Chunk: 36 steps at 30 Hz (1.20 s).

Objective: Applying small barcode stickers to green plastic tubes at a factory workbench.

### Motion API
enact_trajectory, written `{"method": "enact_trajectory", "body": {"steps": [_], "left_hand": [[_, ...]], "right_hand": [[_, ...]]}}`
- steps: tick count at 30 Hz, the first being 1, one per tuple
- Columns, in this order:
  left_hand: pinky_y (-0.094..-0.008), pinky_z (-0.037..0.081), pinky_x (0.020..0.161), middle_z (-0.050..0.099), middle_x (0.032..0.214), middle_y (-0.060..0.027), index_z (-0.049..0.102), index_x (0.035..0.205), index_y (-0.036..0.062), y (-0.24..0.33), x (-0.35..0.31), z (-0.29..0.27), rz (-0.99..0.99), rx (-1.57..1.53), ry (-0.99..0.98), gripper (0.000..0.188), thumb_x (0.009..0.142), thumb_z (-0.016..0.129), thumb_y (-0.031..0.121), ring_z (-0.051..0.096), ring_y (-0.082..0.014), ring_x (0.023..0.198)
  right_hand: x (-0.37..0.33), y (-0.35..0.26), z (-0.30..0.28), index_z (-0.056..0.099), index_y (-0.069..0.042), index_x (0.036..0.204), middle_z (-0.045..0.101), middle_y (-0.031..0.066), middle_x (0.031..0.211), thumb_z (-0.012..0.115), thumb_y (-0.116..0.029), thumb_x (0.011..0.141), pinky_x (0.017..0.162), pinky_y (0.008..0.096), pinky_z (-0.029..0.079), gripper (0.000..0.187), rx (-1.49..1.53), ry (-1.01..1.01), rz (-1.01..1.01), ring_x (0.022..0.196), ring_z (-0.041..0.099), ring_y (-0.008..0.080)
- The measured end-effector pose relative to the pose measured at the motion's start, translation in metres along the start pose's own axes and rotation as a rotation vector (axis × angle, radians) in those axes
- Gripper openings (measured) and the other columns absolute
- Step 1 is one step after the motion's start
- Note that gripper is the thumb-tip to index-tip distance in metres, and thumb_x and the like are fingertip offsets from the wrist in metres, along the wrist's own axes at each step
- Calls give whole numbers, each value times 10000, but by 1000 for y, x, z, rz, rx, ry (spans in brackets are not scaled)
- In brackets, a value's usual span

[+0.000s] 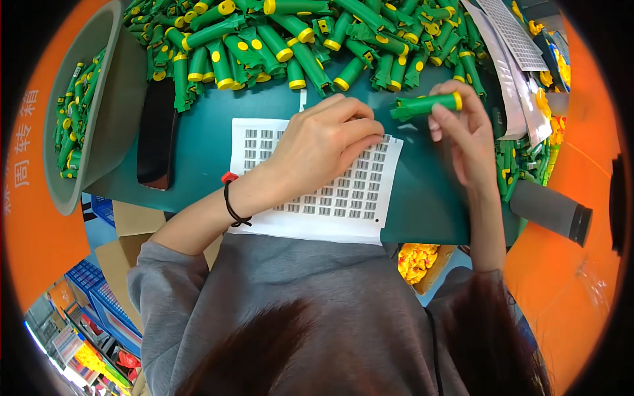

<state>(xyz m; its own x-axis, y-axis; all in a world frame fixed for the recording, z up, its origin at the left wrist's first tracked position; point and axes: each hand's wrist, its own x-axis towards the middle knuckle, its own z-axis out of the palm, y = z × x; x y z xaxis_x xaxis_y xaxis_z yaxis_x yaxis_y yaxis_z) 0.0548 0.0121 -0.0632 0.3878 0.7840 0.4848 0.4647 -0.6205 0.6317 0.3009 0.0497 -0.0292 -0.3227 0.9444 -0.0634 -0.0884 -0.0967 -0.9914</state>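
A white sheet of small barcode labels [317,232] lies on the green table in front of me. Over its upper part rests my left hand [328,142], fingers pinched together at the sheet's upper right corner. Whether a label is between those fingertips is hidden. To the right, just above the table, my right hand [467,129] holds a green wrapped tube with a yellow end cap [426,105] between thumb and fingers. The tube lies nearly level, its yellow end toward the right and its crumpled green end toward the left.
A large heap of similar green tubes [290,39] covers the table's far side. At the left stand a grey bin [115,125] of green pieces and a black phone-like slab [157,132]. More label sheets [512,39] and a grey cylinder [551,210] are at the right.
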Motion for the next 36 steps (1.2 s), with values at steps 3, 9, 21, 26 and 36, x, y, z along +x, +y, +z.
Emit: {"method": "enact_trajectory", "body": {"steps": [3,9,21,26,36], "left_hand": [[-342,542,694,640,914,-41,708,949,52,-1,1,2,36,4,18,135,837,751,113,639,-234,836],[-345,530,668,671,949,-32,703,918,46,8,4,-8,-35,-170,101,105,835,761,74,638,-189,810],[-286,489,879,724,970,-61,694,936,0,39,36,-50,-325,-355,-91,96,872,742,53,654,-141,925],[-265,481,821,735,925,-36,709,931,6,40,39,-49,-341,-300,-116,116,873,751,97,642,-110,875],[-265,482,800,736,910,-31,714,926,4,44,41,-46,-312,-283,-92,122,867,757,103,644,-107,846]], "right_hand": [[-9,2,2,519,-5,1318,551,98,1237,612,-31,975,779,226,535,356,134,24,111,916,592,103],[-12,8,6,536,45,1339,629,157,1205,610,-11,976,855,271,589,375,49,65,-31,961,669,162],[-28,10,30,604,98,1247,608,187,1280,684,136,858,874,340,613,398,-153,-20,-253,1084,662,233],[-30,9,30,611,106,1238,604,187,1276,686,144,852,885,339,611,395,-189,-41,-286,1087,659,234],[-32,6,30,608,111,1236,596,194,1281,691,139,852,907,337,604,394,-180,-47,-297,1117,644,240]]}}
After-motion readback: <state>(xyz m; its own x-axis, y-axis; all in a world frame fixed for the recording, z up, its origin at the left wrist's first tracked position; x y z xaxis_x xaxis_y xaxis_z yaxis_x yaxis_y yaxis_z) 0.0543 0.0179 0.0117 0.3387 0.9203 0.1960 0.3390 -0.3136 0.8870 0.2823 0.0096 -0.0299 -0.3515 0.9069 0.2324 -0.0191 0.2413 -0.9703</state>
